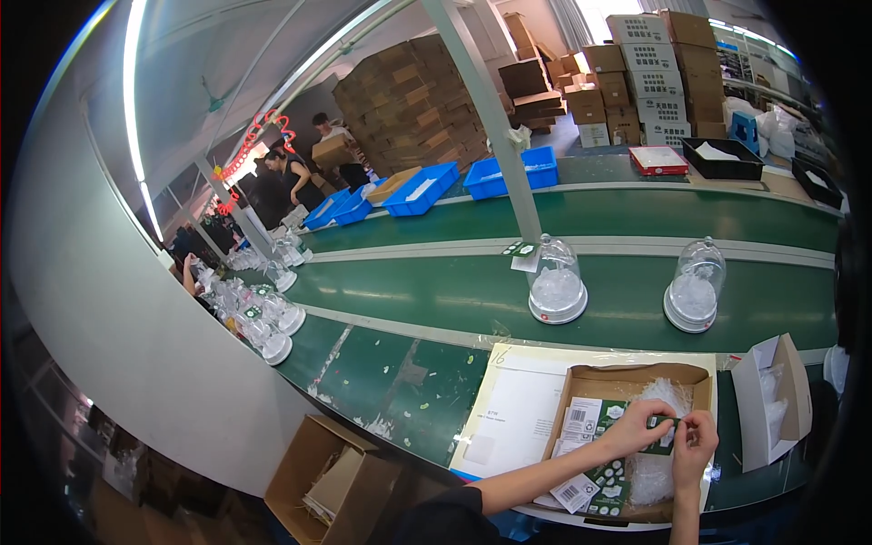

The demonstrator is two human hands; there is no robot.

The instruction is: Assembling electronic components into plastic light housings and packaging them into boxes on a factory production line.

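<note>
Above a shallow cardboard tray (556, 436), my left hand (636, 429) and my right hand (695, 443) meet. Both are closed, pinching a small dark green card (663, 436) between them; fingers cover part of it. Inside the tray lie green and white printed cards (579, 420) on the left. Beside them are clumps of thin clear plastic strands or ties (649, 481), too fine to tell exactly. Beyond the tray, two clear domes on white bases (559, 289) (695, 295) stand upright on the green belt. A green and white card hangs at the left dome's top.
An open white box (770, 404) with clear plastic pieces stands right of the tray. Several wrapped domes (263, 318) crowd the belt's left end. Blue bins (422, 191) line the far belt, by a metal post (490, 109). An open carton (304, 472) sits lower left. Two people work far back.
</note>
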